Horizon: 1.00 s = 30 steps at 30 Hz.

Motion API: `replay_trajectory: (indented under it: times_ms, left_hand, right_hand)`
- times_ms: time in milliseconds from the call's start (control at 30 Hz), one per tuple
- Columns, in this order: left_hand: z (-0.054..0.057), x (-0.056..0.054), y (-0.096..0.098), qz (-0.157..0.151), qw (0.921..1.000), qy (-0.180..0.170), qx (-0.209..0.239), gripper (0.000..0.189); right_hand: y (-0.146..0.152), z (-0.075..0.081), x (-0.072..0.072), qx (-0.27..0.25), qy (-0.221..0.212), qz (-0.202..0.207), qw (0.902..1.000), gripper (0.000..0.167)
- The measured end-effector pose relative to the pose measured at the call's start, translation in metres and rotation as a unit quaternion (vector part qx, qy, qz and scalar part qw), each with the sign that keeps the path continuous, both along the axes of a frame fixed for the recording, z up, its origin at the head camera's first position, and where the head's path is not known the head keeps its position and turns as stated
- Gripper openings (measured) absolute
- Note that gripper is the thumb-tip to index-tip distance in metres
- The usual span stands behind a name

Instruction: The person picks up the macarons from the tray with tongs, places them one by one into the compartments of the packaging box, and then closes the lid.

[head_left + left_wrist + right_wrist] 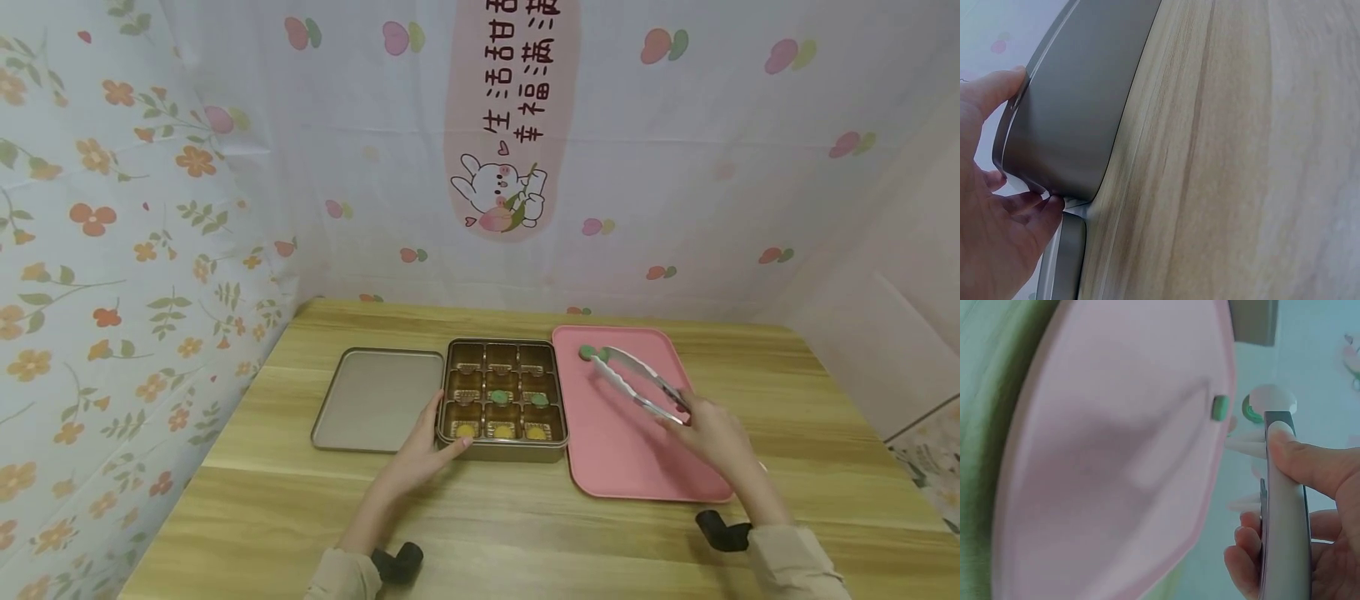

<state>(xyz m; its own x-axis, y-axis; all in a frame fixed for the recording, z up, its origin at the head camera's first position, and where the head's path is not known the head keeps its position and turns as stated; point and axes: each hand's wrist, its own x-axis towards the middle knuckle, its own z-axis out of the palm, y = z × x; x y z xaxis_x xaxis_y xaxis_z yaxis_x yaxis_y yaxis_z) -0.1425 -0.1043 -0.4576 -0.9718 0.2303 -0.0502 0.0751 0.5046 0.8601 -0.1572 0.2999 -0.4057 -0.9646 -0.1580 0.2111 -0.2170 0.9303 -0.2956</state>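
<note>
My left hand grips the front left corner of a bronze metal box, thumb at the rim and fingers against its side. The box is divided into compartments. Yellow round pieces lie along its front row, and green ones in the middle and right compartments of the middle row. My right hand holds metal tongs over a pink tray. At the tongs' tips is a green round piece. Another green piece lies on the tray near its far left corner.
A flat metal lid lies directly left of the box. The tray stands close against the box's right side. Behind the wooden table hangs a printed curtain.
</note>
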Motion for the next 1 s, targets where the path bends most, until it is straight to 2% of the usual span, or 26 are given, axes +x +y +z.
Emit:
replay_trajectory:
  times_ms: [367, 533, 1000]
  left_hand:
    - [0.000, 0.000, 0.000, -0.001, 1.0000, 0.001, -0.004, 0.094]
    - [0.000, 0.000, 0.000, 0.000, 1.0000, 0.001, -0.005, 0.095]
    - [0.002, 0.001, 0.001, 0.001, 1.0000, 0.003, 0.000, 0.095]
  right_hand:
    - [-0.030, 0.021, 0.009, 0.010, 0.060, 0.041, 0.9973, 0.037]
    - [-0.047, 0.027, 0.012, 0.017, 0.068, 0.056, 0.9960, 0.040]
    - [-0.103, 0.021, 0.008, 0.039, 0.098, 0.122, 0.9870, 0.047]
